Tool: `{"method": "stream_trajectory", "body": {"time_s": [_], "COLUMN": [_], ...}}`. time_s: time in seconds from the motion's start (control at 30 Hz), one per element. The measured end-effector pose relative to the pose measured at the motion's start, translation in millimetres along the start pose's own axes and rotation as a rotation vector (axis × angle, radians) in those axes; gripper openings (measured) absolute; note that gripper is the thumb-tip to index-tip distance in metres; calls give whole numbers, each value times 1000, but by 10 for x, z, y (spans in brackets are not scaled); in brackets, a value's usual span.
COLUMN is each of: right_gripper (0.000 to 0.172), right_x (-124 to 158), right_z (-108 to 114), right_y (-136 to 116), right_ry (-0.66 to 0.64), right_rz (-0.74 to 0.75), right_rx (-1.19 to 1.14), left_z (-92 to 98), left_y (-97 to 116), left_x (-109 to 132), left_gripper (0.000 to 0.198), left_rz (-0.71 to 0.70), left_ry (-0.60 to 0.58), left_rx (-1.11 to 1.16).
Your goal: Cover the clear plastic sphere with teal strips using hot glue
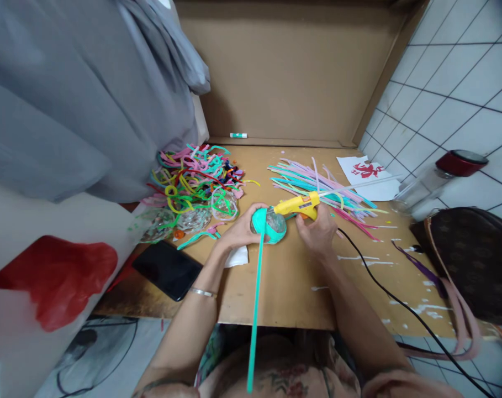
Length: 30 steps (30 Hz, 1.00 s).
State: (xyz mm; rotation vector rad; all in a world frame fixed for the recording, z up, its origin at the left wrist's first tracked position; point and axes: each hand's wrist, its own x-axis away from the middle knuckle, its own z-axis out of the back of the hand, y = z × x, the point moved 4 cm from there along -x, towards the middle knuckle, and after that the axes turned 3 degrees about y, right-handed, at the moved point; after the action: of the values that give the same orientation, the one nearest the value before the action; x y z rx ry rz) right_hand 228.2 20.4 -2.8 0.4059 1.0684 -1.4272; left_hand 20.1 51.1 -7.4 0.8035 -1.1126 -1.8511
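Note:
My left hand (243, 228) is wrapped round the left side of a clear ball (275, 223) partly covered with teal pipe cleaner. A long teal strip (257, 293) hangs from the ball down toward my lap. In my right hand (320, 231) is a yellow glue gun (297, 205), its nozzle at the top of the ball and a clear glue stick (358, 184) poking out of its back. A black cord runs from the gun to the lower right.
Tangled pipe cleaners (193, 171) heap at the left, above a black phone (167, 270). Straight pipe cleaners (325, 185) lie behind the gun. A paper with a red drawing (369, 176), a red-lidded bottle (424, 185) and a brown bag (474, 260) stand right.

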Motion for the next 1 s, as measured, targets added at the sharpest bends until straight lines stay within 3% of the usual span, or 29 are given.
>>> {"method": "stream_trajectory", "body": {"time_s": [0.53,1.0], "right_gripper": [21,31], "right_x": [-6,-15], "right_z": [33,84], "right_y": [-49,-95], "right_ry": [18,20], "right_rz": [71,144], "right_rx": [14,-17], "left_z": [3,-1], "left_y": [30,-46], "left_x": [2,-9], "left_gripper": [81,81], "left_rz": [12,7], "left_ry": [4,-11], "left_rx": [6,40]}}
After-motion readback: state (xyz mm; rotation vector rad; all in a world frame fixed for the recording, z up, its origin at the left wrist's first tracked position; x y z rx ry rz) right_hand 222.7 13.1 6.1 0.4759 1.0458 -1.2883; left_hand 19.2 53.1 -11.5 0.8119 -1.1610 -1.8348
